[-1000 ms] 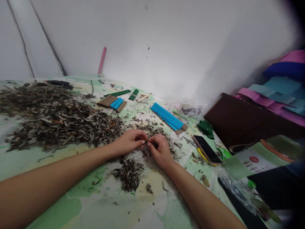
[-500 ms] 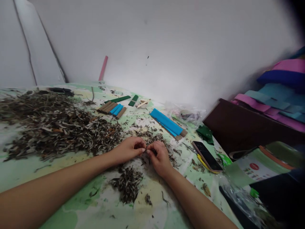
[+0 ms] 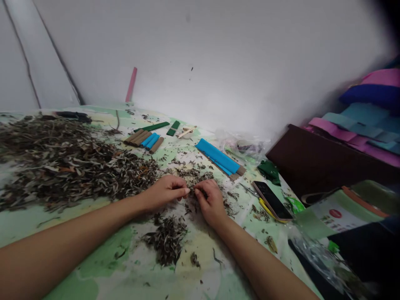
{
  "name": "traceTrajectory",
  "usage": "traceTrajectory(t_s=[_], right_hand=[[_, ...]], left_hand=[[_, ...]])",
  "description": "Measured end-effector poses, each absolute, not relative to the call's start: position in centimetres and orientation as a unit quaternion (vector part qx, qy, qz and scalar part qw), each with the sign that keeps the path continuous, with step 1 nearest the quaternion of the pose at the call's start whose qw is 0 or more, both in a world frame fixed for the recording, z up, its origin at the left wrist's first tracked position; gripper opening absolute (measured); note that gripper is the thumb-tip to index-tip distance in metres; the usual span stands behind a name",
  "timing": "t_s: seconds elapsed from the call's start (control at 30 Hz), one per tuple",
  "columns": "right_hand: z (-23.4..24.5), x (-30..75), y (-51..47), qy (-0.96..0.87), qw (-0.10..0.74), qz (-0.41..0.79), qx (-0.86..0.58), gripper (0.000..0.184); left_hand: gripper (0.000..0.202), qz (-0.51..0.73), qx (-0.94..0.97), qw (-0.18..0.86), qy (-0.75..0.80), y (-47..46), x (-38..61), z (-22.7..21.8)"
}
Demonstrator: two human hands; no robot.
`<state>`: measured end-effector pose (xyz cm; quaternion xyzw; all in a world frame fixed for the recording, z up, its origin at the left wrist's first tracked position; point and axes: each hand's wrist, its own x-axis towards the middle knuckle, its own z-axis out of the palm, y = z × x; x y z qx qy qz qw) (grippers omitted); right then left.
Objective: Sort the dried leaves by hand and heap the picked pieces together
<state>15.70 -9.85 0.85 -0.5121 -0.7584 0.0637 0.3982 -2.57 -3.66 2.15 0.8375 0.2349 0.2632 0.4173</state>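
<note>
My left hand (image 3: pixel 165 191) and my right hand (image 3: pixel 210 199) meet fingertip to fingertip over the green patterned table (image 3: pixel 93 266). Both are pinched on a small dried leaf bit (image 3: pixel 191 190) between them. A small heap of dried leaves (image 3: pixel 167 237) lies just in front of my wrists. A large spread of dried leaves (image 3: pixel 62 160) covers the table to the left of my left hand. More scattered leaf bits (image 3: pixel 195 175) lie just beyond my fingers.
Brown and blue rolls (image 3: pixel 145 139) and green strips (image 3: pixel 156 126) lie at the back. A long blue roll bundle (image 3: pixel 218 156) is behind my right hand. A phone (image 3: pixel 271 201), a green cloth (image 3: pixel 269 170), plastic bags (image 3: pixel 315 250) and a dark box (image 3: pixel 318 158) sit right.
Both hands stay pinched together at the same spot; the fingers have shifted slightly. The view has wobbled a little.
</note>
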Motion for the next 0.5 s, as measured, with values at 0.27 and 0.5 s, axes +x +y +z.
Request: traceTrajectory(t_s=[0.27,0.5], right_hand=[[0.2,15.4,-9.5,-0.734,0.301,0.017,-0.609,0.021],[0.3,17.0,-8.7,-0.677,0.372,0.014,-0.635,0.018]], left_hand=[[0.011,0.154,0.937,0.298,0.094,-5.4,-2.3,2.3],[0.018,0.193,0.929,0.278,0.148,-4.8,-2.1,1.9]])
